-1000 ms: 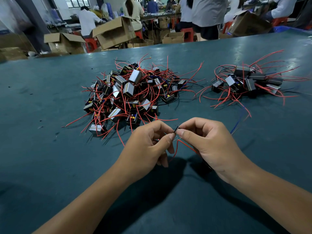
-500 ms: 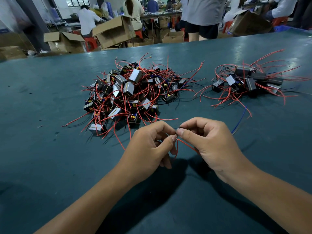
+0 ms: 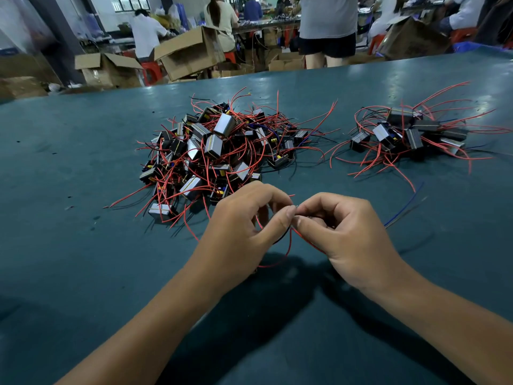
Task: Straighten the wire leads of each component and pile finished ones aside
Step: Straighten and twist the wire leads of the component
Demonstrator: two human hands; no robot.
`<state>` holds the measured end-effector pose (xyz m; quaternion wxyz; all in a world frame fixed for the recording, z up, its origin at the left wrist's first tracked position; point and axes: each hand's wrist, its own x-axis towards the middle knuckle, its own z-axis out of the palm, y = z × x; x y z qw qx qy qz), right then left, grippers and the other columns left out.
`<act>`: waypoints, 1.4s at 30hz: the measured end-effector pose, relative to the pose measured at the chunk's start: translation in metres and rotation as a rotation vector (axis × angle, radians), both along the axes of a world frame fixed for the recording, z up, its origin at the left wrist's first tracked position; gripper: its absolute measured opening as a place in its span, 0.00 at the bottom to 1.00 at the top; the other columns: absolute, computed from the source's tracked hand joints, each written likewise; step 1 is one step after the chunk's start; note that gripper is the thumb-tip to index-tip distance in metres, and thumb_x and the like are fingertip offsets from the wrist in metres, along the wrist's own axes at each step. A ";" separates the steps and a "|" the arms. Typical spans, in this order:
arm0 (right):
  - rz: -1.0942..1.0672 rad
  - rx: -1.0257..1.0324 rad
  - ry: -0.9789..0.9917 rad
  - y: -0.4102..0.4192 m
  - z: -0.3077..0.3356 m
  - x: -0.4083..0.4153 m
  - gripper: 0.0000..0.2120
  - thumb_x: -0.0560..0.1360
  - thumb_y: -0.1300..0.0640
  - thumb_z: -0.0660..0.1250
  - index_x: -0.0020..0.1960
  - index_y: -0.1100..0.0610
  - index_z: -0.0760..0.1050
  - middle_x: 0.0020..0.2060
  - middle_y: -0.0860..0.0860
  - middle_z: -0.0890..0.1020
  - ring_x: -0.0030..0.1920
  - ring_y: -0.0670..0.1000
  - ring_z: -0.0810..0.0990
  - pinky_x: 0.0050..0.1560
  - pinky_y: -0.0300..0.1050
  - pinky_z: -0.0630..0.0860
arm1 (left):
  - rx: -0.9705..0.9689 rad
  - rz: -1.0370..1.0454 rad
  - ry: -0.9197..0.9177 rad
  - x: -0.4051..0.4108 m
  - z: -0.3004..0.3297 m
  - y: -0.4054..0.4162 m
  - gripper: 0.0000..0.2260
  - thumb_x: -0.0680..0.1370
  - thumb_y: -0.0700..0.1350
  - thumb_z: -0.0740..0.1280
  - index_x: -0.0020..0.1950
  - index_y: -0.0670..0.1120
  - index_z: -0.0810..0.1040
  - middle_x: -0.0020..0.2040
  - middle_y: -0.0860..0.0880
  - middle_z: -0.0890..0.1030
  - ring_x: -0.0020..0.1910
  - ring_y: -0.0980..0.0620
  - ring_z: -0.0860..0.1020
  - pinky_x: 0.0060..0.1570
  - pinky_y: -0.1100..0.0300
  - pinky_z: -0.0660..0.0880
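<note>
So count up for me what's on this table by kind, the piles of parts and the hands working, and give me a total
Piles of wired components: 2, the large pile and the smaller pile.
Hands: 2, the left hand and the right hand, each pinching a thin wire lead.
Total: 4

component hidden in left hand (image 3: pixel 244 226) | bg ppl cut off at top edge | far benches blurred
</note>
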<state>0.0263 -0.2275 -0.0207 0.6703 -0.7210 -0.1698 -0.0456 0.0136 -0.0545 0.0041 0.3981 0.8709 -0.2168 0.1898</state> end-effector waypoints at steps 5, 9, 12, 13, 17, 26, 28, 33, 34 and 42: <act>0.000 -0.216 -0.159 -0.003 0.004 -0.005 0.04 0.72 0.59 0.73 0.39 0.54 0.80 0.25 0.42 0.67 0.28 0.43 0.63 0.29 0.36 0.61 | 0.044 -0.059 0.161 0.000 0.009 0.006 0.06 0.80 0.46 0.69 0.45 0.47 0.80 0.35 0.57 0.75 0.32 0.59 0.70 0.34 0.69 0.65; -0.026 -0.336 -0.274 -0.002 0.006 -0.007 0.05 0.72 0.62 0.72 0.39 0.54 0.80 0.27 0.43 0.69 0.29 0.43 0.67 0.31 0.34 0.64 | -0.035 -0.120 0.343 0.000 0.008 0.009 0.08 0.81 0.45 0.67 0.44 0.43 0.78 0.29 0.58 0.70 0.27 0.61 0.64 0.29 0.70 0.61; -0.040 -0.385 -0.346 -0.002 0.007 -0.007 0.02 0.70 0.59 0.70 0.39 0.55 0.80 0.28 0.45 0.69 0.29 0.44 0.68 0.31 0.36 0.65 | -0.052 -0.135 0.373 -0.001 0.008 0.010 0.08 0.81 0.44 0.67 0.43 0.44 0.77 0.28 0.59 0.68 0.26 0.60 0.63 0.28 0.70 0.60; -0.037 -0.391 -0.355 -0.002 0.007 -0.007 0.02 0.70 0.59 0.71 0.39 0.55 0.80 0.28 0.46 0.69 0.29 0.44 0.68 0.31 0.36 0.65 | -0.047 -0.139 0.374 -0.002 0.008 0.010 0.08 0.81 0.44 0.67 0.43 0.44 0.76 0.28 0.58 0.67 0.26 0.60 0.63 0.27 0.70 0.60; -0.016 -0.401 -0.360 -0.003 0.007 -0.007 0.05 0.71 0.62 0.73 0.39 0.55 0.79 0.27 0.46 0.69 0.29 0.45 0.68 0.32 0.36 0.65 | -0.032 -0.143 0.384 -0.004 0.010 0.011 0.09 0.82 0.45 0.66 0.42 0.46 0.77 0.29 0.57 0.67 0.27 0.59 0.62 0.28 0.68 0.60; 0.037 -0.519 -0.468 0.000 0.004 -0.010 0.01 0.71 0.59 0.70 0.40 0.56 0.79 0.31 0.47 0.74 0.32 0.47 0.72 0.34 0.45 0.71 | -0.142 0.018 0.687 -0.011 0.006 0.008 0.11 0.80 0.43 0.64 0.37 0.47 0.73 0.27 0.54 0.63 0.24 0.56 0.59 0.25 0.60 0.55; 0.057 -0.538 -0.487 0.000 0.005 -0.009 0.01 0.72 0.59 0.70 0.41 0.56 0.79 0.31 0.45 0.73 0.32 0.46 0.71 0.34 0.45 0.71 | -0.267 0.003 0.823 -0.011 0.008 0.009 0.13 0.78 0.41 0.64 0.33 0.48 0.73 0.29 0.52 0.63 0.25 0.55 0.57 0.24 0.62 0.54; 0.049 -0.526 -0.504 -0.004 0.006 -0.006 0.02 0.71 0.59 0.71 0.40 0.55 0.79 0.31 0.42 0.71 0.32 0.42 0.69 0.35 0.37 0.67 | -0.391 -0.069 0.801 -0.006 0.006 0.017 0.15 0.80 0.43 0.68 0.33 0.48 0.78 0.28 0.52 0.70 0.23 0.56 0.65 0.23 0.65 0.61; 0.044 -0.487 -0.476 -0.005 0.007 -0.005 0.02 0.71 0.60 0.71 0.40 0.55 0.79 0.30 0.43 0.72 0.32 0.43 0.70 0.35 0.36 0.67 | -0.256 -0.071 0.601 -0.004 0.006 0.021 0.11 0.79 0.42 0.69 0.37 0.48 0.80 0.30 0.53 0.75 0.26 0.56 0.69 0.26 0.64 0.66; 0.112 -0.338 -0.322 -0.011 0.006 0.000 0.05 0.71 0.58 0.72 0.39 0.50 0.78 0.27 0.41 0.69 0.28 0.41 0.67 0.32 0.29 0.62 | 0.257 -0.207 -0.206 0.006 0.001 0.028 0.06 0.76 0.44 0.73 0.51 0.44 0.86 0.48 0.51 0.80 0.47 0.53 0.78 0.47 0.57 0.75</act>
